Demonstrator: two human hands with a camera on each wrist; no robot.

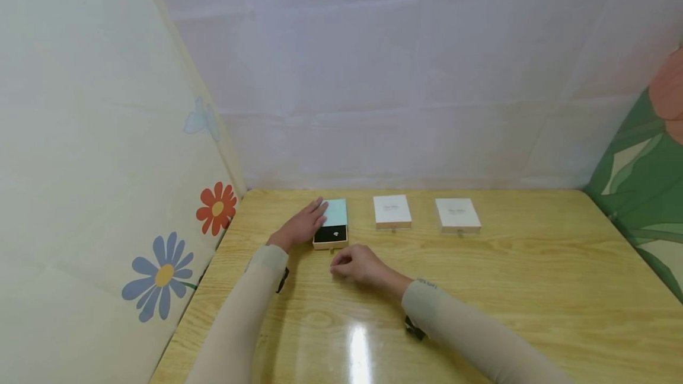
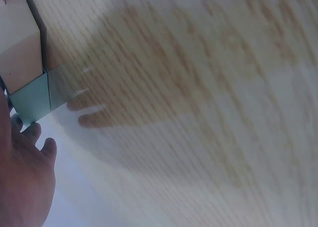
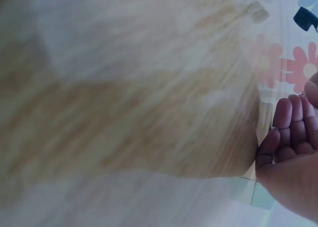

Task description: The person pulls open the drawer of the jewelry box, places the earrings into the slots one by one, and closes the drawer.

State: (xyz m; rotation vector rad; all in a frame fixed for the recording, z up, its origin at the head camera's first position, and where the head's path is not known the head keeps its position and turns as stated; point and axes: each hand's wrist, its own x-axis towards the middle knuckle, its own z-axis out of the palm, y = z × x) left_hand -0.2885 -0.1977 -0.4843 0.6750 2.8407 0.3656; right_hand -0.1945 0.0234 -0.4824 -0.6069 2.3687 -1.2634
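Observation:
A small box with a teal sleeve (image 1: pixel 336 212) lies at the back left of the table. Its drawer (image 1: pixel 322 247) is pulled out toward me, showing a black lining (image 1: pixel 323 234) with a tiny silvery piece (image 1: pixel 336 234) on it. My left hand (image 1: pixel 304 225) rests along the box's left side, fairly straight fingers touching the sleeve; its thumb is hard to make out. Just in front of the drawer, my right hand (image 1: pixel 360 264) has thumb and fingertips brought together. A tiny shiny piece (image 3: pixel 303 94) shows between them in the right wrist view, too small to identify.
Two white boxes, one in the middle (image 1: pixel 392 209) and one further right (image 1: pixel 457 213), lie near the back edge of the wood-grain table (image 1: pixel 512 301). A pale cloth (image 1: pixel 405 76) hangs behind, and a flower-printed panel (image 1: pixel 107 165) stands at the left.

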